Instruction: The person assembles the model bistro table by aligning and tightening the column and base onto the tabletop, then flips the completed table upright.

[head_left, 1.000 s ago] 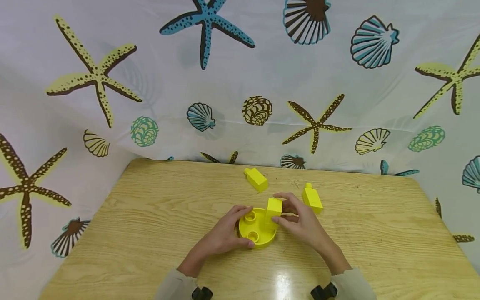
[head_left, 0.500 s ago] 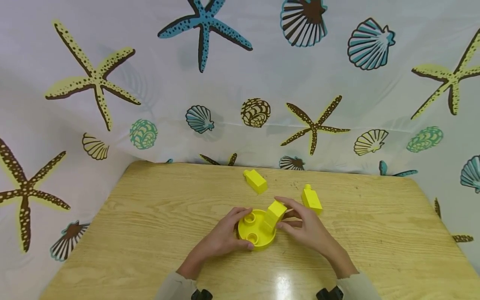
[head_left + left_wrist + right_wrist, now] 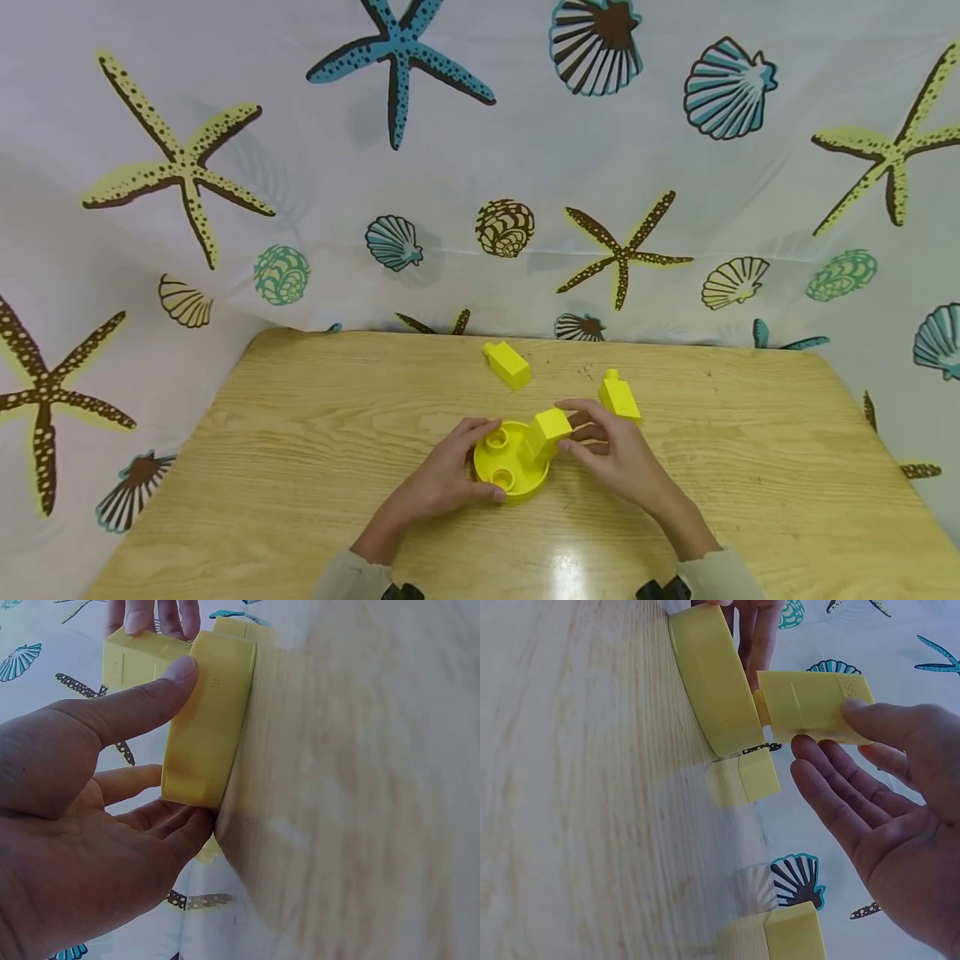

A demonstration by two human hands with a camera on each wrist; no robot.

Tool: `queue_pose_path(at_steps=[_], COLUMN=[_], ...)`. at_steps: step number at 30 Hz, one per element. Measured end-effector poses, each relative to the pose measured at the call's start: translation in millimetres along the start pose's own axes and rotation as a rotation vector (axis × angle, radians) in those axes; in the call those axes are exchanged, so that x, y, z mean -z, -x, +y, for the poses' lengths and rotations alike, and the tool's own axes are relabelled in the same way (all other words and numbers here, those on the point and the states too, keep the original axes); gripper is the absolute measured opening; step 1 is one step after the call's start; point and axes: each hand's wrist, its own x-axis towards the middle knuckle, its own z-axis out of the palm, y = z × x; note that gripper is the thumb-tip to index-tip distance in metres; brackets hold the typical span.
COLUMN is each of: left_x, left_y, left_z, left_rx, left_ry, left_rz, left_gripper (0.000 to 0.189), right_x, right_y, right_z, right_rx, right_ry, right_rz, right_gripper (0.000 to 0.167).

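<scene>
A round yellow base (image 3: 507, 458) with raised ring sockets rests on the wooden table. My left hand (image 3: 447, 477) grips it by the rim, thumb at the near side and fingers at the far side, as the left wrist view also shows. On the right part of the base leans a yellow rectangular block (image 3: 547, 428), tilted to the right. My right hand (image 3: 617, 454) pinches its upper end between thumb and fingers. In the right wrist view, a narrow peg of that block (image 3: 810, 705) meets the base (image 3: 716, 682); whether it sits inside a socket is hidden.
Two more yellow blocks with round pegs lie on the table (image 3: 315, 417) beyond the hands: one block (image 3: 508, 365) behind the base, another block (image 3: 619, 395) just past my right hand. A white cloth (image 3: 450, 167) printed with starfish and shells hangs round the back and sides.
Upright a second ago, the block in my right hand tipped rightward and stays tilted, slightly less than half a second ago. The left hand keeps its grip on the base.
</scene>
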Motion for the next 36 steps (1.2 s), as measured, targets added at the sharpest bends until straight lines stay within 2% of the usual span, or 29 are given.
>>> queue_pose_path(at_steps=[6, 15, 25, 36], left_x=[0.8, 0.2, 0.1, -0.8], left_y=[-1.0, -1.4, 0.1, 1.5], left_z=[-1.7, -2.7, -2.4, -2.4], left_rx=[-0.002, -0.018, -0.023, -0.027], left_ry=[0.0, -0.001, -0.021, -0.016], left_rz=[0.007, 0.008, 0.006, 0.007], left_gripper=[0.09, 0.09, 0.09, 0.089], right_x=[3.2, 2.5, -7.4, -11.3], right_y=[0.9, 1.4, 0.7, 0.4], right_z=[-3.6, -3.8, -2.1, -3.0], right_rx=[0.007, -0.017, 0.061, 0.067], right_ry=[-0.056, -0.089, 0.013, 0.04], right_rz=[0.016, 0.016, 0.0, -0.019], right_gripper=[0.038, 0.038, 0.056, 0.048])
